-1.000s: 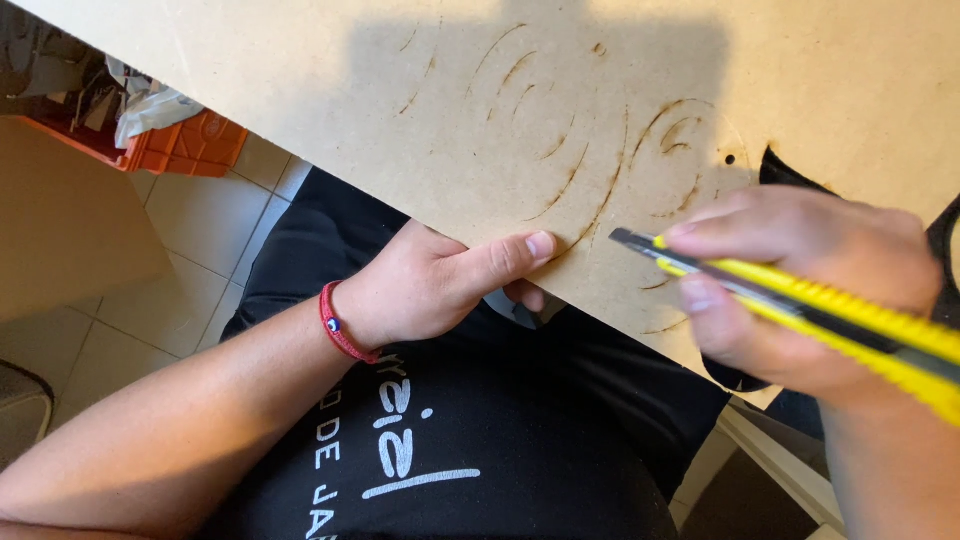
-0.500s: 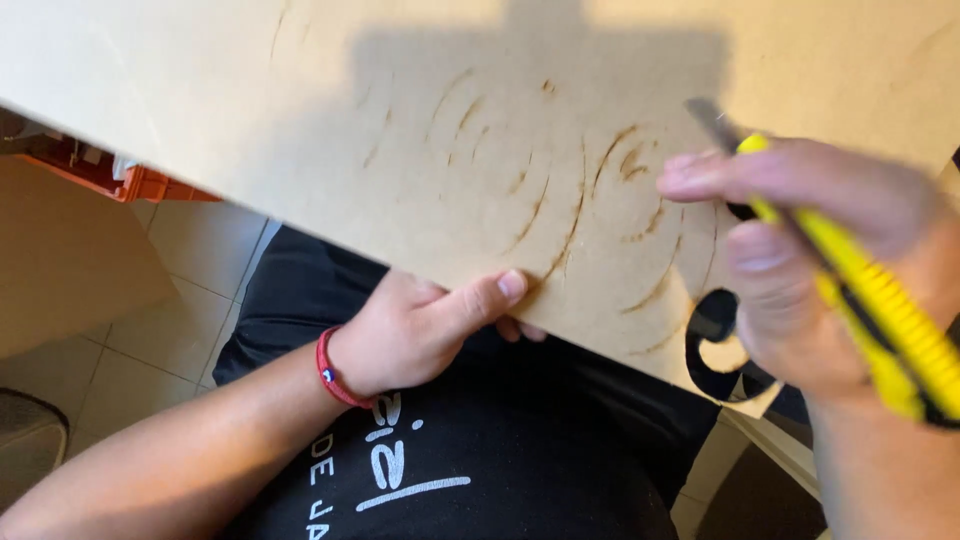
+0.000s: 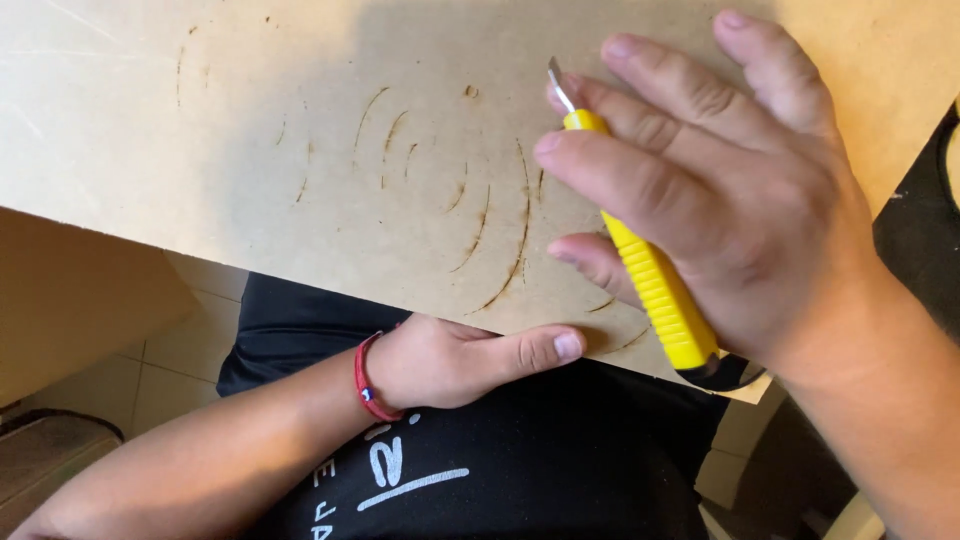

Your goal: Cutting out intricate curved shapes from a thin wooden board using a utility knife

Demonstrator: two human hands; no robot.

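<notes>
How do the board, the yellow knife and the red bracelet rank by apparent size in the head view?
1. Tan board, filling most of the frame.
2. Yellow utility knife, partly covered by the right hand; it sits nearer the camera, so it may look oversized.
3. Red bracelet on the left wrist.

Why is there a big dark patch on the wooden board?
In the head view, that patch is a shadow falling across the board, above the right hand holding the yellow knife; the board's corners stay brighter. The picture is sharp; the left hand is clear too.
</notes>
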